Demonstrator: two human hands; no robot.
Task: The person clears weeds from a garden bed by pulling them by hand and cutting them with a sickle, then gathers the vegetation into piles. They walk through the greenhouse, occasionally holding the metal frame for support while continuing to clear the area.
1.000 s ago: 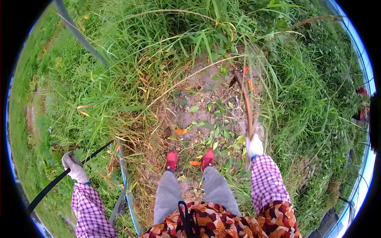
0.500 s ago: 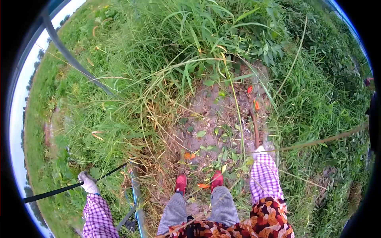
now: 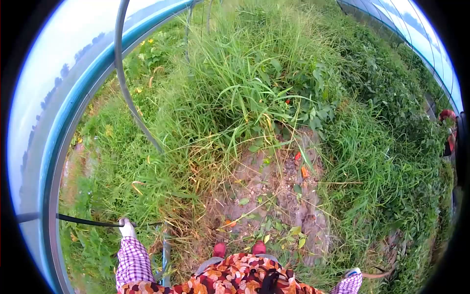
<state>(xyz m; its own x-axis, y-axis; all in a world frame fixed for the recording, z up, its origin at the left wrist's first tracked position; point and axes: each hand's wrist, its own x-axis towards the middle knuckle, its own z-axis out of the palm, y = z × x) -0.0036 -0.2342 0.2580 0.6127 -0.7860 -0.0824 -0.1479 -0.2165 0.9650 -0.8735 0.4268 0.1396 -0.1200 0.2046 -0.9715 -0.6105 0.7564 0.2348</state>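
Left hand: gloved, fingers closed tight around a black strap. The strap runs taut from the fingers out to the left, toward the curved plastic wall. A thinner stretch goes on to the right of the fingers, over the grass.

Right hand: only the top of the glove shows at the bottom edge. A wooden stick starts right at the glove and points away to the right, low in the weeds. The fingers are hidden, so I can't tell whether they are closed on it.

Between the two hands: red shoes, toes at the near edge of a bare soil patch. The patch lies ahead of both sets of fingers, nearer the right ones. It has loose green leaves and a few orange bits on it.

Tall grass is beyond the patch, well ahead of the fingers. A grey metal hoop rises from the grass ahead of the left fingers. A blue pipe lies on the ground just right of the left hand. Another person is at the far right edge, well apart.
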